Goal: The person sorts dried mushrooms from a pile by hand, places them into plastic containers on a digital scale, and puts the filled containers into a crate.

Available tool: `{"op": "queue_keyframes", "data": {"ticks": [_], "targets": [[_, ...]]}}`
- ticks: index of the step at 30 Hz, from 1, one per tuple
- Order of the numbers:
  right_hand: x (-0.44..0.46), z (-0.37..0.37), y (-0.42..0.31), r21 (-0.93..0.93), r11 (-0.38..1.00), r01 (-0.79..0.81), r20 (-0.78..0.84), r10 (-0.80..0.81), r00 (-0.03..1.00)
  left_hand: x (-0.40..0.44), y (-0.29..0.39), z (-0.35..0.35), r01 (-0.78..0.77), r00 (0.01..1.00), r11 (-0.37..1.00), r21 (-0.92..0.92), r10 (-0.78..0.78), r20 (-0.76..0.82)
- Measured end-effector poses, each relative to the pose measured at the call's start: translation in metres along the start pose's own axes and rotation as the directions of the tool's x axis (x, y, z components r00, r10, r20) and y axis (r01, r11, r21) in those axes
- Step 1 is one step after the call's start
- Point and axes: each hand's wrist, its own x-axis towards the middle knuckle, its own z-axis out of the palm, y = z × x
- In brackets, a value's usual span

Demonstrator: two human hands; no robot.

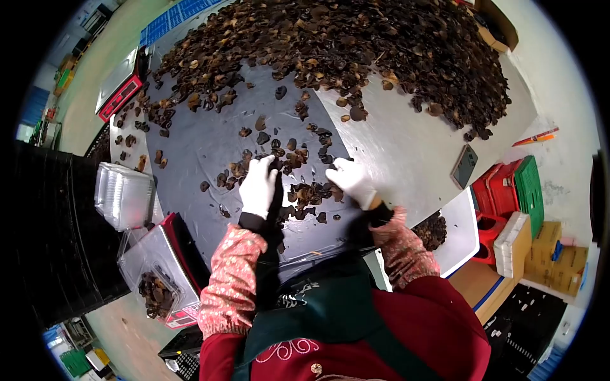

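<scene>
Loose dark brown wood ear mushrooms (309,193) lie scattered on a grey plastic-covered part of the table (184,159) before me. My left hand (258,187), in a white glove, is among them with its fingers bent down and pressed together at the pieces; what they pinch is hidden. Opposite it, my right hand (353,181), also gloved in white, has its fingers curled in near a few pieces, and I cannot make out whether anything is in them. A large heap of wood ear mushrooms (381,44) covers the far side of the table.
At left stand a red scale (121,95), a stack of clear plastic boxes (124,193) and another scale (162,254) bearing an open clear box with mushrooms. A phone (464,166) lies at right. Beyond are a white tub (467,222) and red and green crates (505,190).
</scene>
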Motion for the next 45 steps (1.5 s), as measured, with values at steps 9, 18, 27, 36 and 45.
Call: {"op": "queue_keyframes", "data": {"ticks": [9,18,27,36,45], "targets": [[-0.068,-0.055,-0.025,0.975,-0.031,-0.221,0.219,0.332,0.918,-0.019,0.005,-0.001,0.017,0.989,0.947,-0.321,-0.063,-0.132],[-0.084,0.027,-0.108,0.776,0.242,-0.583,0.600,0.002,0.800,-0.166,0.012,-0.077,0.402,0.900,-0.026,-0.915,-0.176,0.400],[-0.068,0.088,-0.268,0.611,0.601,-0.515,0.757,-0.255,0.601,-0.263,-0.021,-0.176,0.191,0.866,0.239,-0.952,-0.497,0.049],[-0.056,0.194,-0.420,0.457,0.518,0.723,0.105,-0.839,0.534,-0.305,-0.103,-0.299,0.548,0.428,0.687,-0.478,-0.721,-0.546],[-0.053,0.234,-0.426,0.454,0.323,0.830,0.182,-0.946,0.269,-0.323,-0.119,-0.314,0.319,0.459,0.628,-0.710,-0.757,-0.464]]}}
